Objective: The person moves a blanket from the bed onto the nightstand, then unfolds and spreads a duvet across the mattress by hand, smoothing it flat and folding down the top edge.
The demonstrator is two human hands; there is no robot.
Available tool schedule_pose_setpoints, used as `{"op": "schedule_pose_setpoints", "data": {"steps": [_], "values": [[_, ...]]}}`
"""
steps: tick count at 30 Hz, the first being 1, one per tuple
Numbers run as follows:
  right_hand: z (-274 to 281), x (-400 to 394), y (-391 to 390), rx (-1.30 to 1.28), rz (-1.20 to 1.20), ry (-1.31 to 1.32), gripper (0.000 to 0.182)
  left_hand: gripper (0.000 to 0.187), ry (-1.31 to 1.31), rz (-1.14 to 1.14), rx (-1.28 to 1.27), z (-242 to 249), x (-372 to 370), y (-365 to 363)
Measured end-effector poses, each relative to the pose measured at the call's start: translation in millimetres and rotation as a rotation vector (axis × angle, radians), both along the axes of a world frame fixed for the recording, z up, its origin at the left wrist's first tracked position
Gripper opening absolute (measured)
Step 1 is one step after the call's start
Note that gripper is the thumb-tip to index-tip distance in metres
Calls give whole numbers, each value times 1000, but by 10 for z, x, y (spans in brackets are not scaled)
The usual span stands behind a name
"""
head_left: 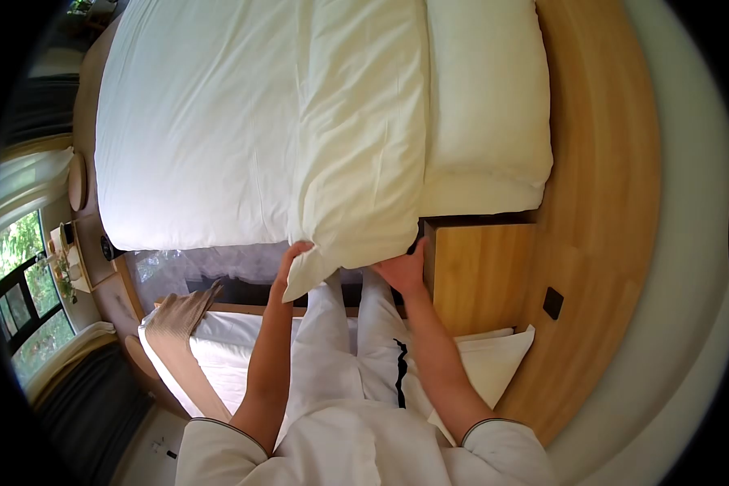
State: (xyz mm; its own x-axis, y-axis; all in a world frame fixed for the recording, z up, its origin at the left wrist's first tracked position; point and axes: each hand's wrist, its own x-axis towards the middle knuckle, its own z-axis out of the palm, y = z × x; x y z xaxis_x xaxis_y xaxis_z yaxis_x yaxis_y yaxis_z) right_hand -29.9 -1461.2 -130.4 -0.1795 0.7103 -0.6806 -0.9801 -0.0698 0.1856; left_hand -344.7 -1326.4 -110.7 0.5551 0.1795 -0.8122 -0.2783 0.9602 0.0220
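Observation:
A white duvet (pixel 219 121) covers the bed, with a broad fold (pixel 360 138) of it turned back near the pillow end. At the near edge my left hand (pixel 294 261) is closed on the duvet, and a pointed corner of cloth hangs down beside it. Under the folded edge, my right hand (pixel 402 269) touches the duvet from below. Its thumb stands apart, pointing up, and its fingers reach left, partly hidden by the cloth. A white pillow (pixel 490 89) lies at the head of the bed, right of the fold.
A wooden bedside cabinet (pixel 482 271) stands right of my right hand, against the wooden headboard panel (pixel 599 202). Close behind my legs is a second bed (pixel 223 348) with a brown runner (pixel 174 324) and a white pillow (pixel 494 364). Windows (pixel 24 283) and dark curtains (pixel 81 413) are at the left.

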Motion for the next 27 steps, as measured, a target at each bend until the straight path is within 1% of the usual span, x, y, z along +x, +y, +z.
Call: {"op": "schedule_pose_setpoints", "data": {"steps": [1, 3, 4, 5, 6, 7, 8, 10, 11, 12, 14, 15, 16, 18, 19, 21, 22, 23, 24, 25, 26, 27], "values": [[45, -55, 131, 3, 0, 4, 118, 33, 4, 0, 3, 52, 50, -16], [35, -128, 327, -88, -455, -205, 104, 40, 207, -160, 207, 207, 152, -59], [-59, -117, 378, -96, -468, -202, 104, 56, 163, -170, 294, 212, 140, -32], [-304, -87, 372, -200, -430, -364, 93, 56, 159, -184, 289, 145, 119, -3], [-380, -48, 367, -304, -385, -528, 82, 55, 230, -223, 358, 45, 94, 24], [-392, -33, 266, -311, -391, -533, 82, 54, 301, -257, 427, -51, 82, 36], [-306, -27, 213, -260, -396, -499, 71, 54, 295, -255, 430, -118, 120, 104], [-36, -24, 122, -206, -391, -458, 61, 62, 269, -318, 496, -269, 207, 260], [194, -22, 29, -102, -408, -346, 58, 62, 273, -317, 490, -444, 239, 332], [311, 7, -36, 3, -426, -234, 55, 63, 253, -340, 728, -702, 326, 423], [191, 5, -90, -45, -414, -239, 53, 66, 200, -180, 712, -599, 676, 674], [64, 23, -107, -81, -399, -242, 52, 66, 171, -1, 462, -235, 977, 869], [-89, 63, -171, -81, -392, -239, 52, 66, 177, 5, 462, -142, 1150, 1040], [-381, 142, -293, -204, -221, -388, 49, 59, 527, -238, 445, -20, 1318, 1377], [-429, 126, -317, -207, -223, -385, 49, 59, 529, -242, 444, 99, 1249, 1482], [-479, 114, -334, -122, -280, -340, 46, 60, 331, 153, 668, 419, 1133, 1722], [-462, 16, -307, -206, -273, -372, 44, 57, 262, 204, 760, 834, 1188, 1736], [-476, -87, -240, -200, -268, -370, 44, 57, 266, 210, 765, 759, 1100, 1686], [-511, -209, -175, -295, -237, -386, 44, 55, 419, 245, 721, 524, 962, 1607], [-559, -315, -118, -390, -210, -403, 45, 53, 566, 276, 675, 236, 832, 1525], [-735, -410, -132, -364, -200, -413, 44, 60, 716, 264, 651, -143, 723, 1400], [-894, -432, -112, -361, -204, -416, 44, 61, 802, 194, 697, -469, 627, 1255]]}}
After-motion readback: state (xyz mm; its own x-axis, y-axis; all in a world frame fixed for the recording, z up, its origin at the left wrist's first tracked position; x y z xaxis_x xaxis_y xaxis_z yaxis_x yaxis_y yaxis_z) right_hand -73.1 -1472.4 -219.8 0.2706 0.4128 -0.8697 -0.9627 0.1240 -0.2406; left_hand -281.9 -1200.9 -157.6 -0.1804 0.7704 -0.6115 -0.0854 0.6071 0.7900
